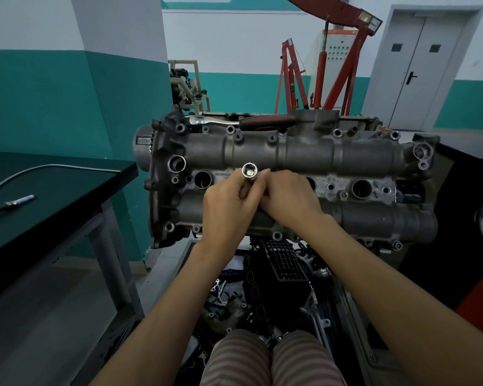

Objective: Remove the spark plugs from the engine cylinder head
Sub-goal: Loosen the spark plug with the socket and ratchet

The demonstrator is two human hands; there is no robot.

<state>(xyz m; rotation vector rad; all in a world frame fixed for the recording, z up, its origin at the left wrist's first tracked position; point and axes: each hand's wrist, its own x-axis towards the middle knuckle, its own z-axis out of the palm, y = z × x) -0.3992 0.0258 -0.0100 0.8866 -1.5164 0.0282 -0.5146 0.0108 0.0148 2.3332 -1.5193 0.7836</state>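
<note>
Head view: both hands meet over the cylinder head [304, 151]. Left hand [229, 207] grips the spark plug socket [249, 171], open end up, something seated inside; right hand [287, 199] pinches beside it. Judgement: draw the plug out straight. Ratchet [240, 121] lies on the far edge.

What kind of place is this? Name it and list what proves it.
Most likely an auto repair or training workshop. A bare engine cylinder head sits on a stand, a red engine hoist stands behind it, and a ratchet wrench lies on the engine.
</note>
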